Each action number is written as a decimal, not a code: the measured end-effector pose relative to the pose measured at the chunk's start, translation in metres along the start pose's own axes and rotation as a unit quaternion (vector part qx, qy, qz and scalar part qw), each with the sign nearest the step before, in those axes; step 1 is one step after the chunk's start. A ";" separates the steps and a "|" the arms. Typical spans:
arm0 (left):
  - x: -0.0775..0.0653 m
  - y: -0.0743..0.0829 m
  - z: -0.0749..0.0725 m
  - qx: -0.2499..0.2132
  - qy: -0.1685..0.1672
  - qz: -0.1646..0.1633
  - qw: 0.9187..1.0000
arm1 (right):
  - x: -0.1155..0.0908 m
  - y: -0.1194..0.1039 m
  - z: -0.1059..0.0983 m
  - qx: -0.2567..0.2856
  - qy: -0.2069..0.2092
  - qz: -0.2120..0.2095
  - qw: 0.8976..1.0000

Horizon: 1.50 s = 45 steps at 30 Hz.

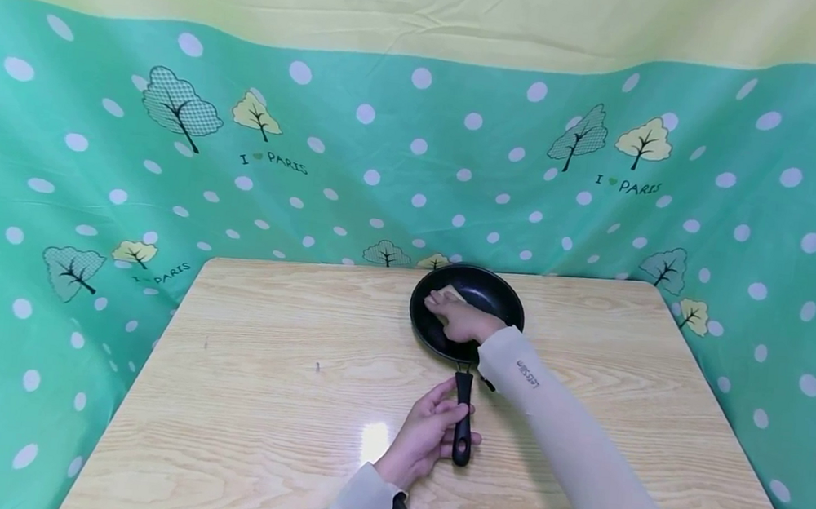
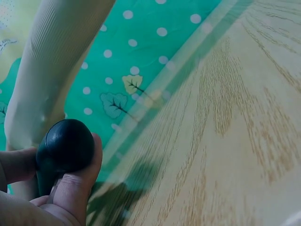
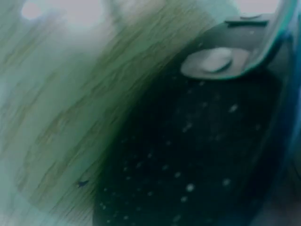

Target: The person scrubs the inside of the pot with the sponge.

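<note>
A black frying pan (image 1: 496,292) sits near the back edge of the table in the head view, its handle (image 1: 461,432) toward me. My left hand (image 1: 428,428) grips that handle, thumb on top and fingers beneath. The left wrist view shows the handle's rounded end (image 2: 70,145) between thumb and fingers. Inside the pan, my right hand (image 1: 468,321) holds a small beige pad (image 1: 451,291) against the pan's left side; I cannot tell whether it is sponge or cloth. In the right wrist view, pale specks dot the dark pan (image 3: 188,141) beside a riveted metal bracket (image 3: 211,63).
The wood-grain table (image 1: 256,371) extends to both sides of the pan. Behind it hangs a green dotted curtain (image 1: 360,143) with tree prints, close to the pan's far rim. My right sleeve (image 1: 575,434) crosses over the table beside the handle.
</note>
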<state>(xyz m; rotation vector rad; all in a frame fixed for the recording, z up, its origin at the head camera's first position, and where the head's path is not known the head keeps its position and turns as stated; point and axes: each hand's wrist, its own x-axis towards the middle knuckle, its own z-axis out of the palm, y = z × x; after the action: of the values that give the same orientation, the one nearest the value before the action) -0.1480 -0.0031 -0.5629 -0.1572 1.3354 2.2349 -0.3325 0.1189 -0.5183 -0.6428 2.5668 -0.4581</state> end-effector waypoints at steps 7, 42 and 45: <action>0.000 -0.001 0.000 0.000 -0.004 -0.004 1.000 | -0.001 0.013 -0.003 0.013 0.024 0.023 0.999; 0.000 0.001 -0.002 -0.003 -0.002 -0.008 1.000 | -0.046 -0.003 -0.040 -0.092 -0.155 0.133 0.975; 0.000 0.001 -0.002 -0.003 -0.001 -0.009 1.000 | -0.048 -0.007 -0.042 -0.076 -0.180 0.120 0.973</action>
<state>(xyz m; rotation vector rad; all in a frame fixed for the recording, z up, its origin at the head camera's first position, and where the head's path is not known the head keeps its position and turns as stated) -0.1487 -0.0047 -0.5635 -0.1694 1.3206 2.2241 -0.3129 0.1461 -0.4637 -0.4116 2.3039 -0.0547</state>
